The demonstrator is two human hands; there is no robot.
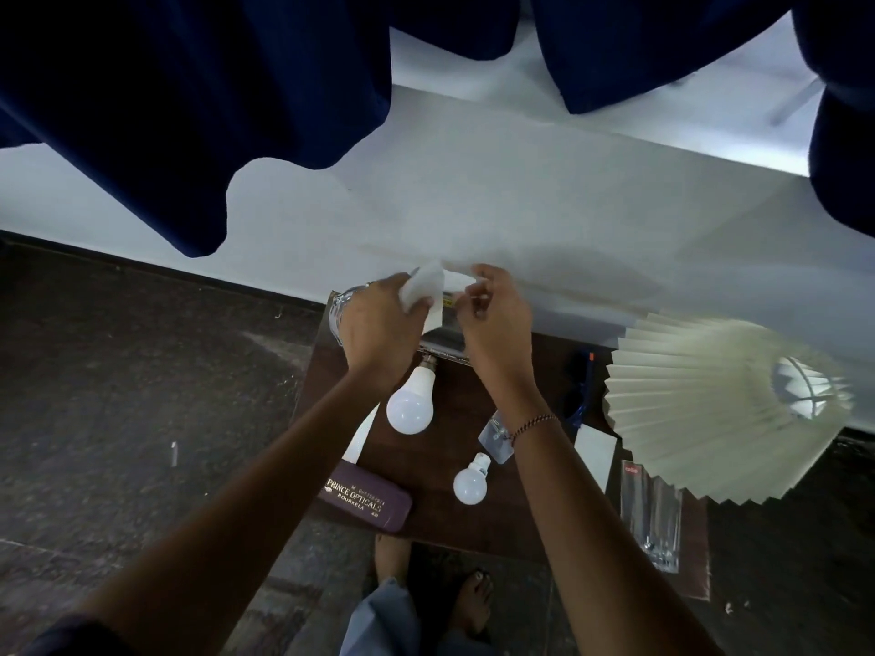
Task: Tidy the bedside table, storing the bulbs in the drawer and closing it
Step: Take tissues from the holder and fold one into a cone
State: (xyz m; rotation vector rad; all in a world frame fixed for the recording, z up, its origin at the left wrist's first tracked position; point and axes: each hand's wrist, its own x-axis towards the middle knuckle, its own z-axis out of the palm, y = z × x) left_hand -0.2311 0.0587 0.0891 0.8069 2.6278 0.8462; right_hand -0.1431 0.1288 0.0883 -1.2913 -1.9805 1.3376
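— Two bulbs, then? Start with the big things.

— Biggest is the dark blue curtain (189, 111), heavy folds hanging over a pale wall. Next, the pleated cream lampshade (700, 409), a ribbed cone at the right end of the dark brown wooden surface (454, 409).

— And the hands?

— Both are raised over the far edge of the surface. The left hand (379, 319) is closed around a white sheet of paper (426, 286), crumpling it; the right hand (492, 314) pinches the sheet's other edge between thumb and fingertips. A beaded bracelet (535, 424) circles the right wrist.

— Any containers?

— A maroon spectacle case (364, 499), oblong and lidded shut, with gold lettering, lies at the near left corner. A clear plastic pack (653, 513) sits at the near right, under the lampshade's rim; its contents look like glass or plastic, I cannot tell which.

— The bulbs?

— The larger bulb (411, 400), smooth frosted white with a metal cap, lies on the surface just below the left wrist. The smaller bulb (471, 480), same rounded shape, lies nearer, beside the spectacle case. Whether a drawer is open I cannot tell.
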